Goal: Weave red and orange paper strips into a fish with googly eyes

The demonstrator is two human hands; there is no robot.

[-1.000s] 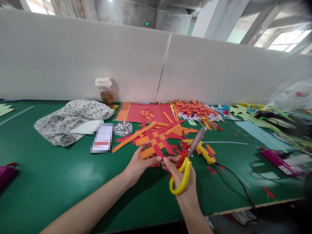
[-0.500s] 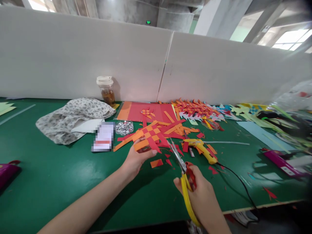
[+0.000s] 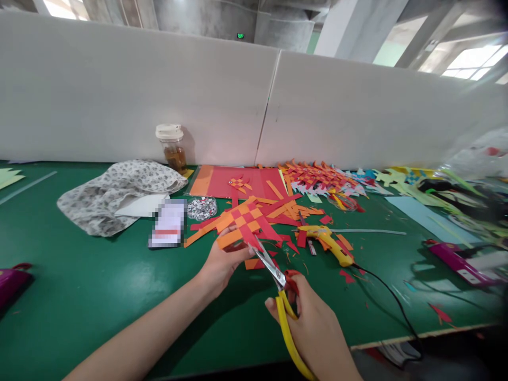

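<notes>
My left hand (image 3: 222, 262) pinches a woven piece of red and orange paper strips (image 3: 248, 218) by its near edge, above the green table. Loose strip ends stick out from its checkered middle. In my right hand (image 3: 307, 317) is a pair of scissors (image 3: 273, 267) with yellow and red handles. The blades point up and left, and their tips meet a red strip end close to my left thumb. Whether the blades are fully together is hard to see. Beneath and behind the woven piece lie loose orange and red paper strips (image 3: 291, 209).
A yellow glue gun (image 3: 327, 243) with a black cord lies right of the scissors. Further back are a heap of woven paper fish (image 3: 319, 177), a bag of googly eyes (image 3: 201, 208), a phone (image 3: 169, 225), a patterned cloth (image 3: 119, 193) and a lidded cup (image 3: 172, 148).
My right hand has moved left with the scissors, bringing the blade tips onto a red strip end of the woven piece. My left hand stays almost where it was.
</notes>
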